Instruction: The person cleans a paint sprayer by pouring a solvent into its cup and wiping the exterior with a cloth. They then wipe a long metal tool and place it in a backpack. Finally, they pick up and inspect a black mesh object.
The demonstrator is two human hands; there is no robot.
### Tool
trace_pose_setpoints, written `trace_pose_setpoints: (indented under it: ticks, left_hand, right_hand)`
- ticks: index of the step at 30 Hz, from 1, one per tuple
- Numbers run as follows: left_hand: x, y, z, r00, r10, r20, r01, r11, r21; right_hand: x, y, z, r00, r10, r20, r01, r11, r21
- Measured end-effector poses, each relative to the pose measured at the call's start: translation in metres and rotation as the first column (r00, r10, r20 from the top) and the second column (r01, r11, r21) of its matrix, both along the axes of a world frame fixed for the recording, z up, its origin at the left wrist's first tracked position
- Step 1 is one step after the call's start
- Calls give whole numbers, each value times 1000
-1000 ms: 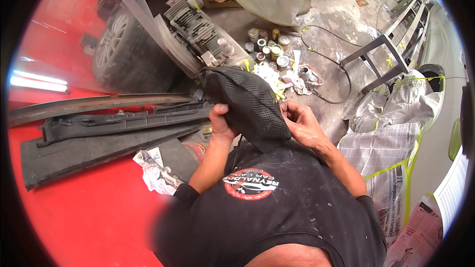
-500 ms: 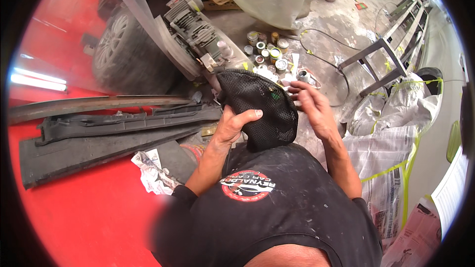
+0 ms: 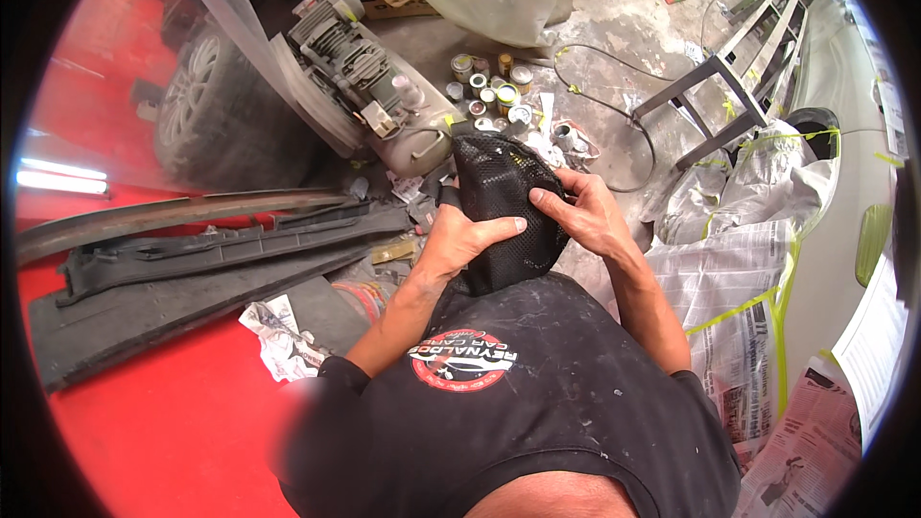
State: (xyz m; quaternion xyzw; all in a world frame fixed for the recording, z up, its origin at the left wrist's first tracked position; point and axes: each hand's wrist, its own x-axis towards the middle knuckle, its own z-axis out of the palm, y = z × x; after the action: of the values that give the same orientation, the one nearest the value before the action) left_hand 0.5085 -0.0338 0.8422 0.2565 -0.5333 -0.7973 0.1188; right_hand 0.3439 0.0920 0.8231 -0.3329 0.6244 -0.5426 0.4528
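A black mesh piece (image 3: 494, 177), soft and rounded like a pouch or a cap, is held up in front of my chest. My left hand (image 3: 459, 242) grips its left side, thumb lying across the mesh and fingers hidden behind. At the right edge, my right hand (image 3: 587, 217) pinches it with the thumb on the near face. Some yellow shows through the holes near the top. Whether anything is inside cannot be made out.
Beyond the mesh, several small paint cans (image 3: 507, 94) stand on the concrete floor. An air compressor (image 3: 360, 67) is at the left, above dark car trim panels (image 3: 221, 245). Rightward are a folding ladder (image 3: 715, 86), a looped hose (image 3: 655, 149) and a car body masked with newspaper (image 3: 734, 273).
My right hand, apart from the mesh piece before, has come in and taken hold of its right edge. The view has shifted slightly, and my left hand keeps its grip.
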Motion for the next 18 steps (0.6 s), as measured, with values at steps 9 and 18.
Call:
trace_pose_setpoints:
  ticks: [9, 18]
  left_hand:
    - [3, 2, -8, 999, -2, -40, -4, 990, -138]
    - [4, -36, -4, 871, 431, -236, -202, 751, 629]
  right_hand:
    - [14, 12, -9, 990, -127, 55, 131, 989, -65]
    - [27, 26, 25, 877, -445, -183, 403, 887, -227]
